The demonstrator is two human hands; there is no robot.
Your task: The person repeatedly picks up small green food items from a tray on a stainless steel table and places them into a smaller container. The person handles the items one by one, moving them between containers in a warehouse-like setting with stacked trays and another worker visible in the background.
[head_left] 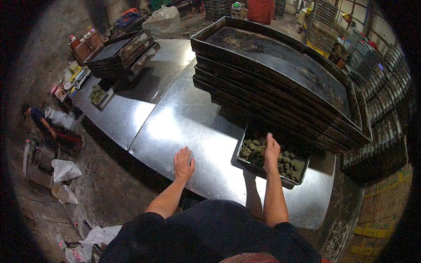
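Note:
My left hand (183,164) is over the shiny metal tabletop (173,118), palm down with its fingers apart. A grey patch shows between its thumb and fingers; I cannot tell whether it is a shadow. At the right, my right hand (272,151) reaches over a dark shallow tray (258,168) that holds rough greenish-brown lumps (287,164). Its thumb side faces up, and the other fingers are mostly hidden, so any grip on a lump does not show. Just beyond the tray rises a stack of large dark rectangular trays (280,65).
A smaller stack of dark trays (123,52) stands at the table's far left, near a small tray of greenish material (98,94). Tall tray stacks (381,101) line the right side. Another person (41,122) bends over at the left, near white sacks (66,171).

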